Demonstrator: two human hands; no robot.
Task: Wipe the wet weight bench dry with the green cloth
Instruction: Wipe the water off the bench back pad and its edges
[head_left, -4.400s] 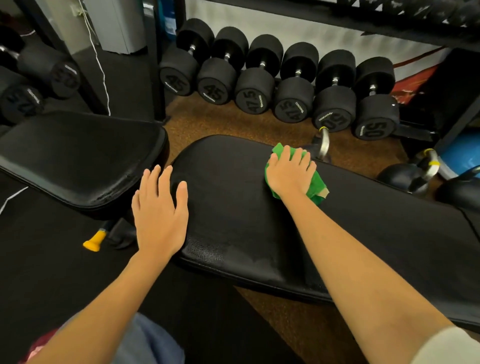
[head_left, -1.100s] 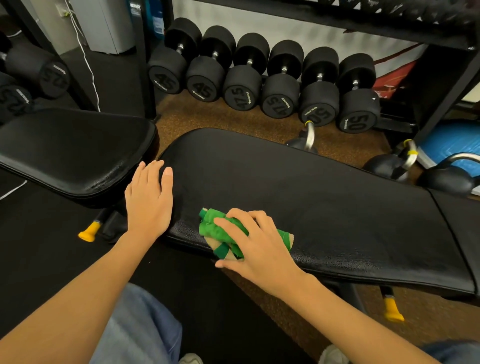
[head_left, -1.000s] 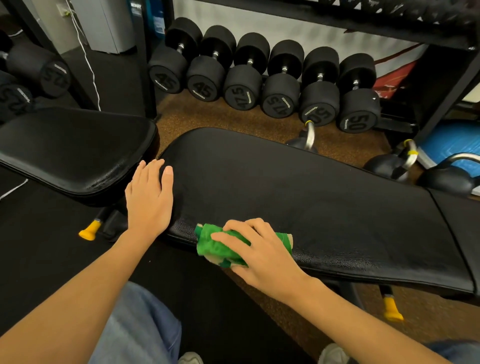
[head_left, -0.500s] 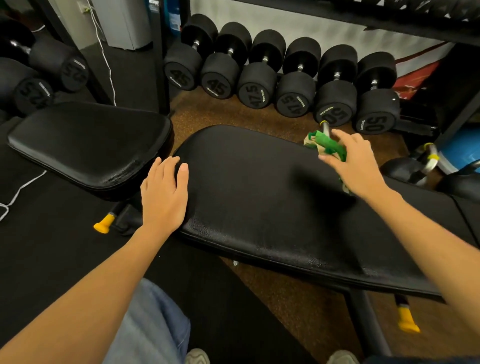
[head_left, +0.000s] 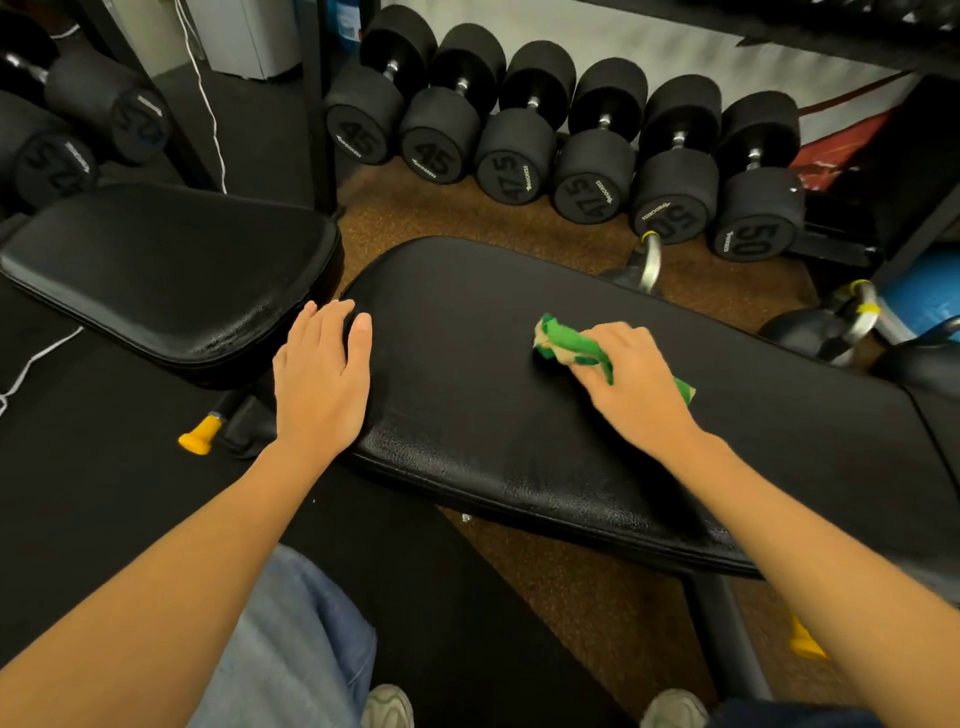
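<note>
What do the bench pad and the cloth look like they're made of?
Bench pad: black vinyl or leather-like cover, judging by its pebbled grain and soft sheen; which one I cannot tell. Green cloth: soft woven or knit fabric, matte, bunched into folds under the right hand, with a tan patch showing.

A single wide camera on my head looks forward and steeply down, close over the weight bench before me.
</note>
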